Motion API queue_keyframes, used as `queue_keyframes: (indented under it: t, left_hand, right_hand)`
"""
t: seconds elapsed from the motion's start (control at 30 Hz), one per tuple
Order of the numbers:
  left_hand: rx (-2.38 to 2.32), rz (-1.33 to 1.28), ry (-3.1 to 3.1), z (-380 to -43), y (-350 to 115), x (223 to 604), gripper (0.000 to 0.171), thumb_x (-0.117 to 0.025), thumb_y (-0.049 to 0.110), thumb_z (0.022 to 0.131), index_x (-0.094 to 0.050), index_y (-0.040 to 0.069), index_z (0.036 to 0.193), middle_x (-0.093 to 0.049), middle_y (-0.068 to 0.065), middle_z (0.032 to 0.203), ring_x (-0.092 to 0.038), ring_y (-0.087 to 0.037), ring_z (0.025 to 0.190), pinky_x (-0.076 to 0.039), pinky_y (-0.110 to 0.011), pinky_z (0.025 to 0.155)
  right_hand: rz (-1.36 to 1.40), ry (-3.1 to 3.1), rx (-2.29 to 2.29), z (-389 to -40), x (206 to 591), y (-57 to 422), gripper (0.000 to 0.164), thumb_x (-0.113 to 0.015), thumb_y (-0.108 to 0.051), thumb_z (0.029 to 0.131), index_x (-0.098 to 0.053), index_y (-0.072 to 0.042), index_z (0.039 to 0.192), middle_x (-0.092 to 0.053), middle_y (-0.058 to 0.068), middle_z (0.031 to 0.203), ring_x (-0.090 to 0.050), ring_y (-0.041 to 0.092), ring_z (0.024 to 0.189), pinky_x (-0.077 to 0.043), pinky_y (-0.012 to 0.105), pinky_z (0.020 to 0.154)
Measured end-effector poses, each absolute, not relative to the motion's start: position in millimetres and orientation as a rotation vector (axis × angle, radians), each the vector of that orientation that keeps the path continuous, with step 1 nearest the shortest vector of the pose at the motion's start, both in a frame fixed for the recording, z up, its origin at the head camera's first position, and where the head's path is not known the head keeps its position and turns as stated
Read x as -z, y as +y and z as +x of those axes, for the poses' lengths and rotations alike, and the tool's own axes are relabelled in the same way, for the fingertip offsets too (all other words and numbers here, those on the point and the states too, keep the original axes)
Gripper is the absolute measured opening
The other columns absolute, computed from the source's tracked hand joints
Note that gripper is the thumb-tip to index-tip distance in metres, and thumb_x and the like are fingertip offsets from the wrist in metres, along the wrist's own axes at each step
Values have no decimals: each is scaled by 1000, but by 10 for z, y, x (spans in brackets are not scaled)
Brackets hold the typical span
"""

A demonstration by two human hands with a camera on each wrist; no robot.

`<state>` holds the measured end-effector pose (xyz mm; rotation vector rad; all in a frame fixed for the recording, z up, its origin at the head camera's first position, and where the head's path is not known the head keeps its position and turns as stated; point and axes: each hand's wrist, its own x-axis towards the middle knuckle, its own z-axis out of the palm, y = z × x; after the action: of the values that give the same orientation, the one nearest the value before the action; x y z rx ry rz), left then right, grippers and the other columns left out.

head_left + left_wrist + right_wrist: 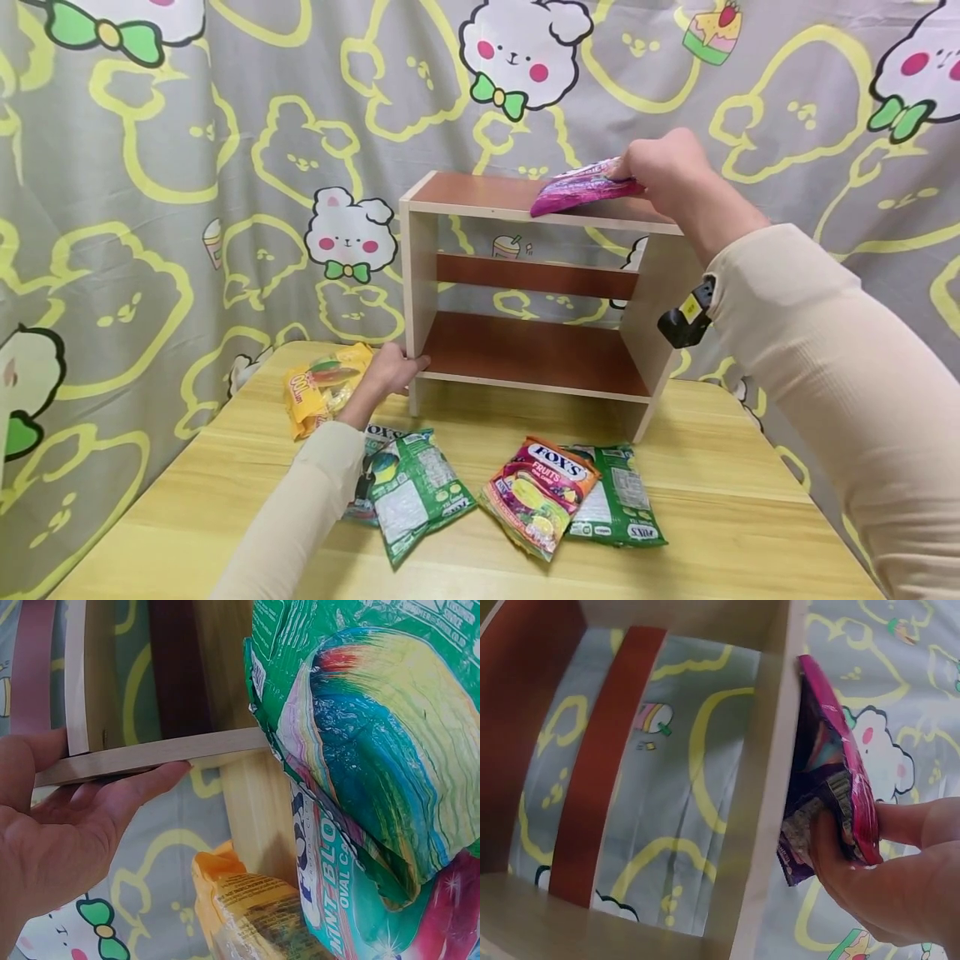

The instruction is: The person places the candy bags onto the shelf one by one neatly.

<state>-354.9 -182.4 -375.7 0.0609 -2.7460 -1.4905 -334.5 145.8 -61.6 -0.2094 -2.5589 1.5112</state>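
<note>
A small wooden shelf (pixel 525 350) with brown boards and pale edges stands on the table. My left hand (pixel 392 369) grips its left side panel, thumb on one face and fingers on the other, as the left wrist view shows (pixel 67 825). Over the top board, toward its right part, my right hand (pixel 667 171) pinches a pink and purple candy bag (pixel 581 187). In the right wrist view the thumb and fingers hold this bag (pixel 840 765) by one end, and its other end lies at the edge of the top board.
A yellow candy bag (pixel 326 387) lies left of the shelf. In front are a green bag (pixel 420 492) over a Mint bag (pixel 363 483), and an orange Fox's Fruits bag (pixel 538 497) overlapping another green bag (pixel 618 496). A patterned curtain (pixel 300 167) hangs behind.
</note>
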Motion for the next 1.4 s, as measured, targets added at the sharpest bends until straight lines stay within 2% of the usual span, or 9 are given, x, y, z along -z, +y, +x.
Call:
queue_keyframes:
  t: [0.13, 0.37, 0.47, 0.7, 0.83, 0.9, 0.97, 1.1, 1.4]
  left_hand:
    - [1486, 69, -2746, -3555, -1829, 3760, 43, -61, 25, 100, -61, -6, 130, -62, -24, 123, -65, -35, 111, -64, -41, 75]
    - [1495, 71, -2744, -3537, -1825, 3747, 42, -61, 26, 99, -62, -7, 126, -62, -23, 120, -65, -35, 108, -63, -44, 78]
    - [1491, 73, -2749, -3533, -1825, 3743, 42, -61, 26, 100, -62, -7, 125, -62, -23, 119, -65, -34, 108, -63, -44, 79]
    - [1499, 65, -2743, -3551, -1832, 3745, 42, -61, 26, 100, -63, -7, 124, -62, -25, 122, -65, -37, 112, -64, -43, 77]
    - [1494, 61, -2746, -3554, -1833, 3753, 43, -61, 26, 100, -62, -7, 127, -61, -25, 125, -64, -38, 114, -64, -44, 77]
    - [1486, 56, -2749, -3551, -1833, 3760, 43, -61, 26, 100, -61, -7, 128, -61, -26, 126, -64, -38, 115, -64, -44, 77]
    - [1485, 64, -2751, -3552, -1830, 3763, 43, -62, 26, 99, -61, -6, 128, -61, -26, 126, -65, -38, 114, -64, -44, 77]
    - [1481, 67, -2745, -3563, -1827, 3767, 43, -62, 26, 99, -62, -6, 127, -62, -25, 124, -65, -37, 111, -64, -43, 76]
    - [1494, 63, -2747, -3543, -1832, 3780, 44, -60, 26, 100, -61, -8, 127, -61, -26, 124, -64, -38, 113, -64, -41, 75]
  right_hand:
    - [-251, -2575, -1318, -3386, 698, 1442, 51, -62, -25, 97, -45, -3, 140, -47, -1, 111, -57, 11, 104, -52, 22, 98]
    - [-257, -2695, -874, -3446, 840, 1442, 61, -54, -36, 94, -47, 3, 140, -44, 18, 142, -41, 30, 128, -44, 36, 102]
    - [-238, -2728, -807, -3466, 874, 1456, 57, -52, -38, 94, -50, 4, 132, -45, 20, 139, -41, 33, 127, -44, 39, 100]
    - [-185, -2765, -737, -3473, 900, 1487, 30, -47, -35, 94, -52, -5, 92, -49, 16, 112, -46, 34, 115, -44, 35, 80]
    - [-132, -2743, -648, -3465, 904, 1469, 28, -48, -32, 93, -52, -5, 85, -52, 18, 110, -45, 37, 122, -45, 40, 86]
    - [-94, -2718, -580, -3445, 905, 1436, 33, -46, -33, 96, -56, -2, 92, -56, 21, 115, -45, 41, 126, -46, 45, 93]
    - [-49, -2691, -541, -3411, 905, 1392, 42, -42, -34, 99, -59, 2, 110, -57, 24, 127, -45, 43, 131, -44, 50, 102]
    - [68, -2648, -506, -3315, 937, 1271, 59, -34, -38, 105, -43, 3, 147, -49, 26, 148, -41, 45, 139, -34, 57, 114]
    - [193, -2783, -294, -3163, 1209, 964, 79, -45, -53, 103, -17, -8, 162, -31, 35, 155, -28, 54, 141, -19, 64, 118]
